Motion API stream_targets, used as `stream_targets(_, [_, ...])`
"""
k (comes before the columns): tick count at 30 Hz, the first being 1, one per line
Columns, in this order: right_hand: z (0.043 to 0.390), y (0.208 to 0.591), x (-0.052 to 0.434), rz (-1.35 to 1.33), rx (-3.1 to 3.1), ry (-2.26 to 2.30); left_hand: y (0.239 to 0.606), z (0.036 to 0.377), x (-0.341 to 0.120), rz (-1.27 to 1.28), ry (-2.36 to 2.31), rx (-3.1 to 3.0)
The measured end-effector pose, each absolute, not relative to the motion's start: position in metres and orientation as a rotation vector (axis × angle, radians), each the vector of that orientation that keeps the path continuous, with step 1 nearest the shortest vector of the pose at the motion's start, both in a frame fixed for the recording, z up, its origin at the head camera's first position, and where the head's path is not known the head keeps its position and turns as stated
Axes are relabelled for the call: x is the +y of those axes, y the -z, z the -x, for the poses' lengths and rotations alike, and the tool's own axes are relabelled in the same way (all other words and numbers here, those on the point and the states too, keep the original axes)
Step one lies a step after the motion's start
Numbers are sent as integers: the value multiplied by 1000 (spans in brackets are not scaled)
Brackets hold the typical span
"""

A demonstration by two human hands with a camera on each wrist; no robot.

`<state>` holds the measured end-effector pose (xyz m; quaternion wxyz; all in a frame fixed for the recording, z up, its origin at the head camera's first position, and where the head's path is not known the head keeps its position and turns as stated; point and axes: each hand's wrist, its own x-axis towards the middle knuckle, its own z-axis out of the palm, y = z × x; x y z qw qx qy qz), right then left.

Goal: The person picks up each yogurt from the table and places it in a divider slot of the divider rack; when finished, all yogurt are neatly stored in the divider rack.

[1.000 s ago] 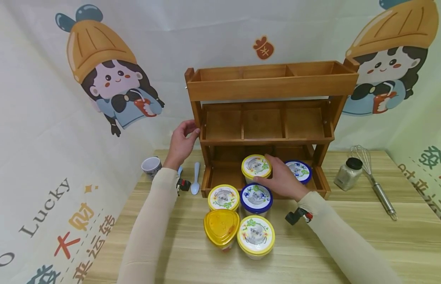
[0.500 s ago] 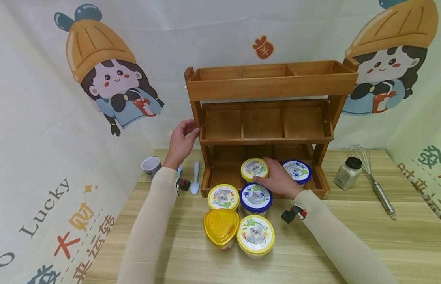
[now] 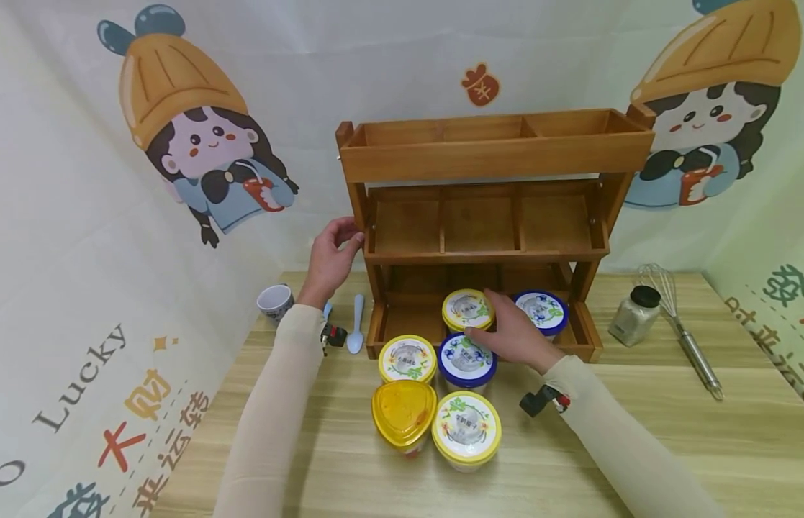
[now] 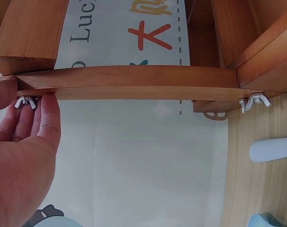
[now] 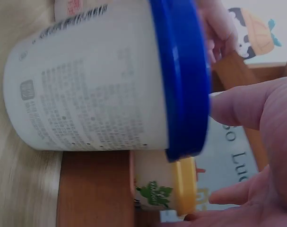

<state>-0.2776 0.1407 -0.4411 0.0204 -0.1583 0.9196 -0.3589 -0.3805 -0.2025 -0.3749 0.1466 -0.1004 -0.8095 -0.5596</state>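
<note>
My left hand (image 3: 332, 259) grips the left post of a wooden three-tier rack (image 3: 492, 162), thumb on one side and fingers on the other in the left wrist view. At the bottom tier my right hand (image 3: 518, 327) is spread beside a yellow-lidded tub (image 3: 468, 309). In the right wrist view a gap separates the fingertips from its lid. A blue-lidded tub (image 3: 466, 357) stands in front, close to my right thumb (image 5: 233, 106); contact is unclear. To the right, another blue-lidded tub (image 3: 541, 312) sits in the bottom tier.
On the table are two yellow-lidded tubs, one near the rack (image 3: 408, 357) and one in front (image 3: 466, 428), plus an amber-lidded container (image 3: 404, 414). A cup (image 3: 275, 301) and pale blue spoon (image 3: 356, 327) lie left; a black-capped jar (image 3: 636, 316) and whisk (image 3: 689, 345) lie right.
The yellow-lidded tub at the bottom tier has shifted slightly down. My right hand moved a little left, then back right, its thumb lower now. The left hand stays on the post.
</note>
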Motion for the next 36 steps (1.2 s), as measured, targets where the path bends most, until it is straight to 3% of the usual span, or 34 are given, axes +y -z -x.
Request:
stream_targets(10, [251,436,155,581,2898,1102,373,381,-203,292,1640,-2321])
stream_targets(36, [179,463,180,888,2779,1339,374,382,-202,276,1622,-2327])
